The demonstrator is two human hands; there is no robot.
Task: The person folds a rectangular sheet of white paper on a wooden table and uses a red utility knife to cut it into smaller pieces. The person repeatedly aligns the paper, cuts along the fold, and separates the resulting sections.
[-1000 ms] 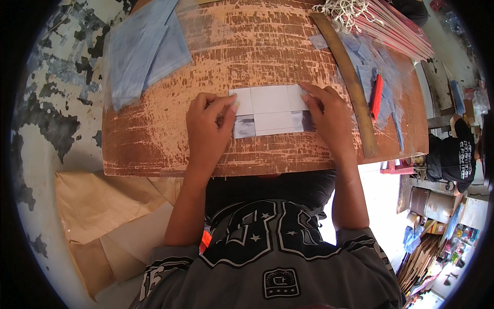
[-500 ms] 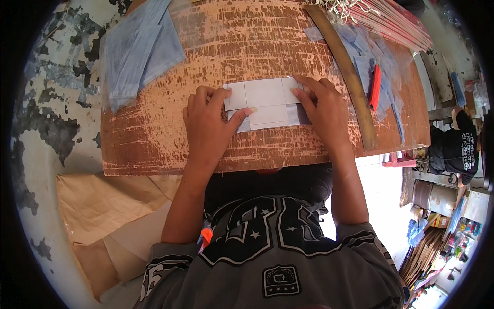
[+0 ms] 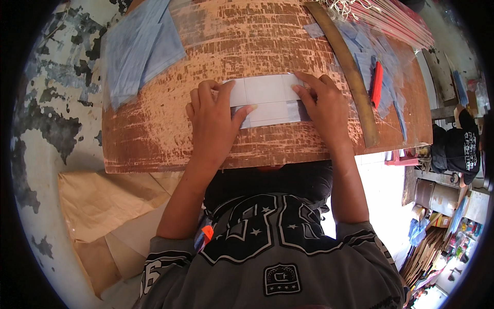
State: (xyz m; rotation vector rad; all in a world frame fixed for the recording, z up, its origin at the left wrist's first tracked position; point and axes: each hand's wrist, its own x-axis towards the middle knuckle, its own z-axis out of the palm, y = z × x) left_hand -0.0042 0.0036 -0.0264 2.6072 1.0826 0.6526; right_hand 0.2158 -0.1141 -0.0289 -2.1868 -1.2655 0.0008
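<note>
A white sheet of paper or card [image 3: 263, 91], crossed by thin straight lines, lies on the worn wooden table in front of me. Its lower part narrows to a flap, and greyish, shiny corners [image 3: 297, 111] show beside that flap; I cannot tell whether they are plastic. My left hand [image 3: 213, 110] grips the sheet's left end, index finger at the upper edge and thumb on the lower flap. At the opposite end, my right hand [image 3: 325, 105] pinches the sheet between thumb and fingers.
Bluish translucent plastic sheets [image 3: 141, 56] lie at the table's far left. To the right are a long brown strip [image 3: 350, 72], a slim red tool [image 3: 376, 85] on more plastic pieces, and red rods with white cords [image 3: 386, 20]. Brown paper [image 3: 110, 206] sits below left; another person [image 3: 458, 147] is far right.
The left hand has shifted slightly right, covering more of the sheet's left end. The sheet has moved slightly away from me. The right hand keeps its hold.
</note>
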